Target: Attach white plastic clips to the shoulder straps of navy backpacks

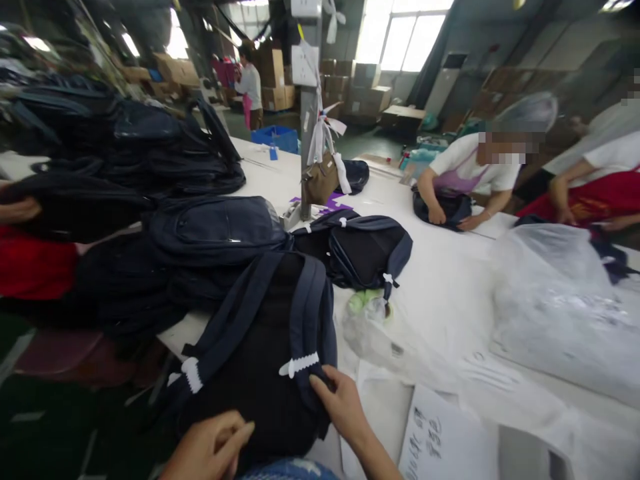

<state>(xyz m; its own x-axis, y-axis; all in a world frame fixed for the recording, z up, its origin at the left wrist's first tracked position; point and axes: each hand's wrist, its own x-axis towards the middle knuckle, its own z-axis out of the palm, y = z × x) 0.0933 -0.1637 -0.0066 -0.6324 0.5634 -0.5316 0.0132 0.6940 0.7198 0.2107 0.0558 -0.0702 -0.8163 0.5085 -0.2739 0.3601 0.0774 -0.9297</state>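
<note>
A dark navy backpack (250, 347) lies in front of me with its black back panel and two shoulder straps facing up. White wrapping pieces (303, 365) sit around the lower parts of the straps. My right hand (340, 400) pinches the backpack's right strap just below the white piece. Over the bottom left part of the panel is my left hand (213, 443), its fingers curled together; whether anything is between them is too small to tell. Another navy backpack (215, 230) lies behind, and a third (370, 247) rests to its right, straps up.
Dark bags (150, 147) pile up at the left, beside a person's hand. Plastic bags (565, 300) cover the right of the white table (445, 273), near a handwritten sheet (445, 433). A post (309, 120) rises mid-table. People work across at the right.
</note>
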